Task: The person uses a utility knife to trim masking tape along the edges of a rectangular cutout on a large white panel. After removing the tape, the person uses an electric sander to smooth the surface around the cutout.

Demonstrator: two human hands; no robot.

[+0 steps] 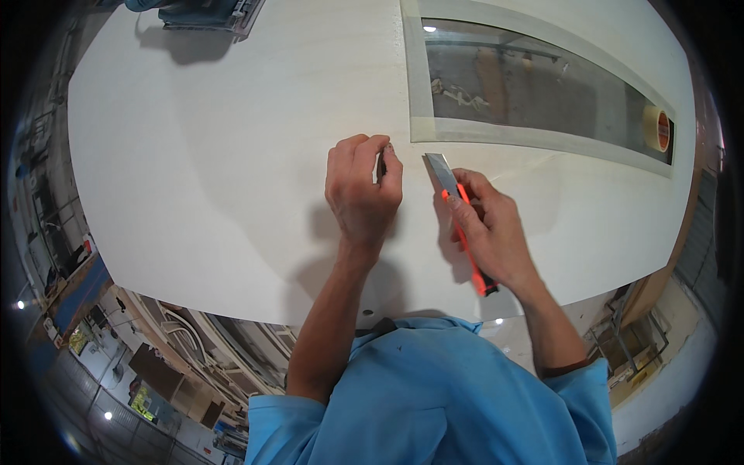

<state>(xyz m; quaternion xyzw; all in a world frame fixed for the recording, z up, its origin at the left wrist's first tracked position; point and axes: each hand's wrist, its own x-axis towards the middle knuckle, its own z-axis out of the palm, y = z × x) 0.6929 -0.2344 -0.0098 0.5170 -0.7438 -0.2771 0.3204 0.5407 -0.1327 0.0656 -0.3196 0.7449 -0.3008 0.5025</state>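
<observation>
An orange utility knife (pixel 474 260) is in my right hand (pixel 500 236), its wide blade out and directed up and slightly left. Fingers wrap its handle, with the thumb on top. To the left, my left hand (pixel 358 182) hovers over the white panel (pixel 240 225) with thumb and forefinger pinched together. Whatever lies between those fingertips, if anything, is too small to make out. Just beyond both hands, the window opening (pixel 527 85) in the panel is bordered by pale masking tape (pixel 511 135); its lower left corner is nearest to the blade tip.
On the window's right end stands a roll of masking tape (pixel 656 129). A dark blue-grey object (pixel 205 14) sits at the panel's far left edge. Below the near edge are stacked boards and frames (pixel 209 341). A small dark hole (pixel 367 312) marks the panel's near side.
</observation>
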